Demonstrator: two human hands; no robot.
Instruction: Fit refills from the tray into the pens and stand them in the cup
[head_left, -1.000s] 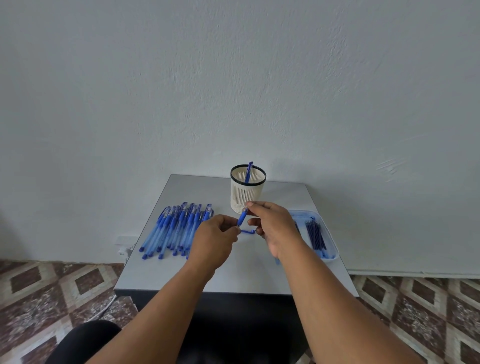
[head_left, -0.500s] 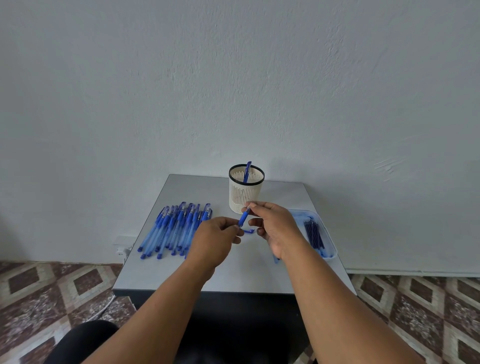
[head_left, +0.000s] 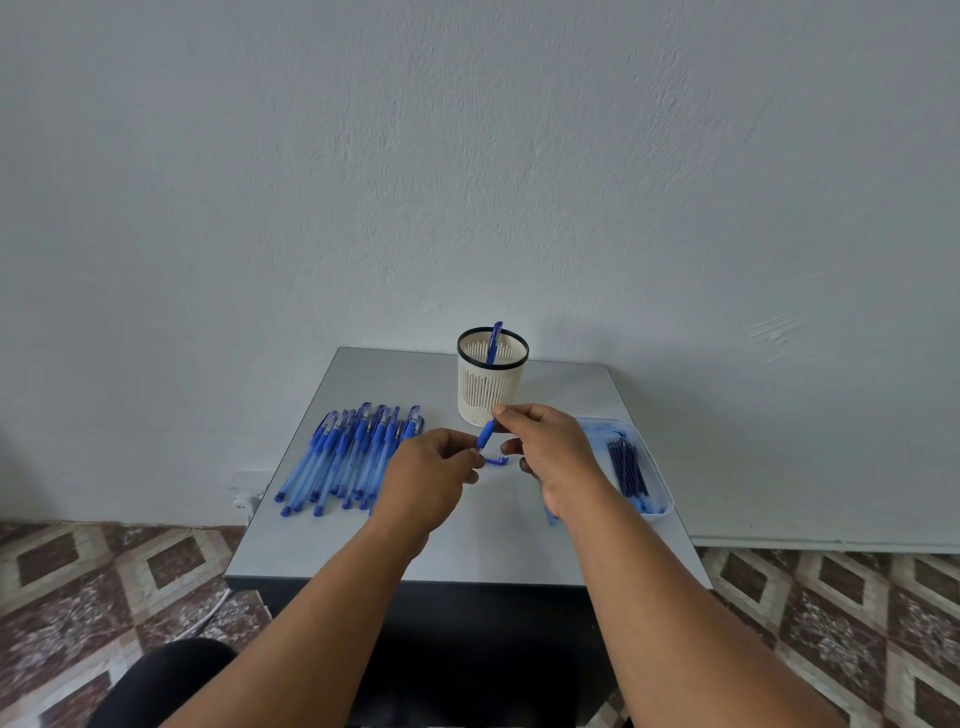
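Head view puts both your hands over the middle of the grey bench (head_left: 550, 540), meeting on one blue pen (head_left: 486, 435). Your right hand (head_left: 553, 452) pinches the pen's upper end between thumb and forefinger, its other fingers (head_left: 511, 447) loosely curled below. Your left hand (head_left: 428, 475) has its fingertips closed on the pen's lower end. The pen tilts, upper end toward the cup (head_left: 491, 384), and shows as a solid blue section between your two grips; whether a refill sits inside it cannot be told. Under your hands a small blue cap (head_left: 497, 462) lies on the bench.

The cup is white and slotted with a black rim, standing at the back of the bench just beyond your right hand, with one finished pen (head_left: 494, 343) leaning in it. To your left a row of pens (head_left: 353, 457) lies side by side, translucent blue barrels with darker blue caps and tips. To your right the pale blue tray (head_left: 660, 506) holds a bundle of dark refills (head_left: 627, 467).

Any print on the pens is too small to read.
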